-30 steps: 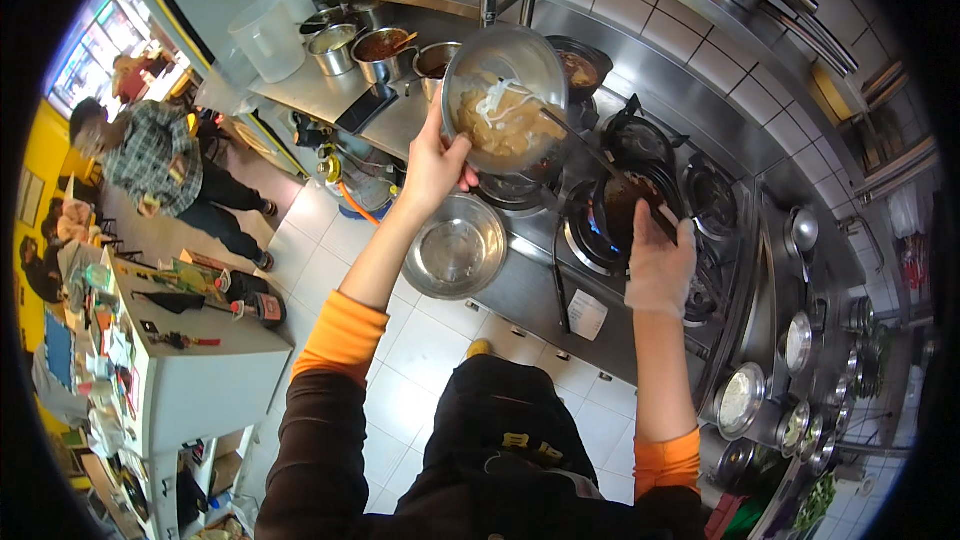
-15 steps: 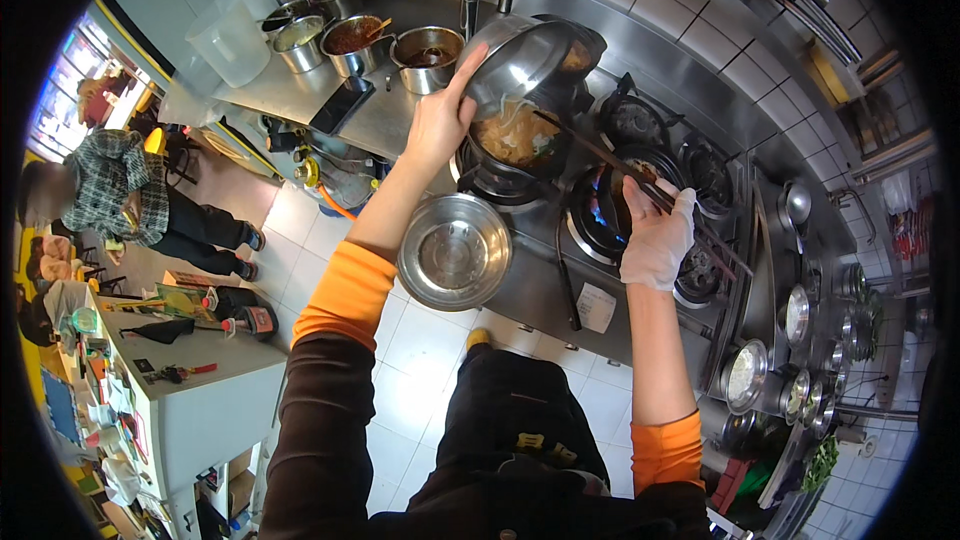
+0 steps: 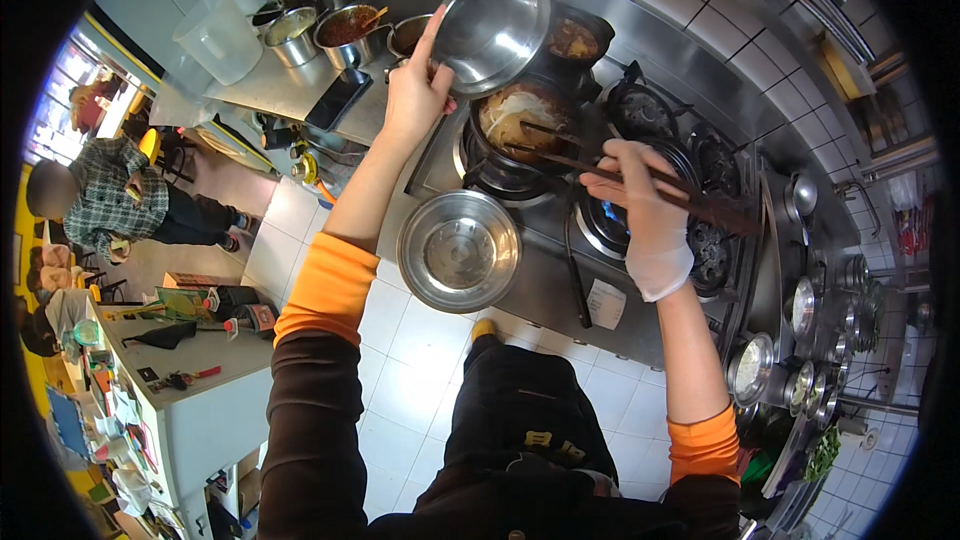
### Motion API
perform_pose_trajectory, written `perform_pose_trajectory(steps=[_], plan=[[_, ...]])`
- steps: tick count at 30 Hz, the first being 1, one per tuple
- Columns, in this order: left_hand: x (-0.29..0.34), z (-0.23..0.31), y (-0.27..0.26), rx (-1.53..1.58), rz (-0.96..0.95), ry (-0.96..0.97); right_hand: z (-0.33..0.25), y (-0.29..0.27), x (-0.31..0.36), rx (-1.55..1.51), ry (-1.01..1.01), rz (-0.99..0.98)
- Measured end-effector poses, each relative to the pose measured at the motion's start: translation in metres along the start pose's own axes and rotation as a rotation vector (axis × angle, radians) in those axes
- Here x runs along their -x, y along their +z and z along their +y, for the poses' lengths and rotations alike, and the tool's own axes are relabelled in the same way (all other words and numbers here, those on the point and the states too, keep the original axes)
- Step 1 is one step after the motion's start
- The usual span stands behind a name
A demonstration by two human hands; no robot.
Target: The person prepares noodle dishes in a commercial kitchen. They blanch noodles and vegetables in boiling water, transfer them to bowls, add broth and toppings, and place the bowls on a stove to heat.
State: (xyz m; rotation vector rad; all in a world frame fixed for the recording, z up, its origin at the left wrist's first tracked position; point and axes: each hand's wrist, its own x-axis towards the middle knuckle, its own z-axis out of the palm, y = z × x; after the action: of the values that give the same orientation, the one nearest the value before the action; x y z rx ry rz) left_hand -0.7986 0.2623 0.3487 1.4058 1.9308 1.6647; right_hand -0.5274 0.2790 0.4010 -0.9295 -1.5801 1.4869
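Observation:
My left hand (image 3: 415, 100) grips the rim of a shiny metal bowl (image 3: 497, 30), lifted and tilted on its side above the stove. Below that bowl stands a dark pot (image 3: 575, 130) of broth, with pale noodles (image 3: 522, 110) in it. In a clear plastic glove, my right hand (image 3: 645, 210) is closed round long dark chopsticks (image 3: 720, 215). Their tips are apart and reach into the pot by the noodles. A wide metal basin (image 3: 460, 252) sits at the counter's front edge, between my forearms.
Behind the pot is a second pot (image 3: 573, 40) with food in it. A blue flame (image 3: 608, 210) burns under my right hand. Sauce pots (image 3: 347, 32) and a phone (image 3: 340, 98) stand at the back left. Bowls of ingredients (image 3: 750, 370) line the right. A person (image 3: 120, 190) stands far left.
My left hand has moved the bowl up and left, away from the pot. My right hand has shifted the chopsticks; their tips are now spread and lower in the pot.

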Motion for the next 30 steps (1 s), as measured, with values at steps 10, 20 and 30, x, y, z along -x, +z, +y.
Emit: perform_pose_trajectory(steps=[10, 20, 30], plan=[[0.016, 0.003, -0.032, 0.398, 0.099, -0.181, -0.011, 0.008, 0.003, 0.538, -0.422, -0.402], [0.186, 0.007, -0.052, 0.597, 0.266, -0.609, -0.073, -0.047, -0.002, 0.260, -0.207, 0.267], [0.267, -0.003, -0.011, 0.706, 0.173, -0.874, -0.009, -0.043, -0.036, -0.081, 0.002, 0.341]])
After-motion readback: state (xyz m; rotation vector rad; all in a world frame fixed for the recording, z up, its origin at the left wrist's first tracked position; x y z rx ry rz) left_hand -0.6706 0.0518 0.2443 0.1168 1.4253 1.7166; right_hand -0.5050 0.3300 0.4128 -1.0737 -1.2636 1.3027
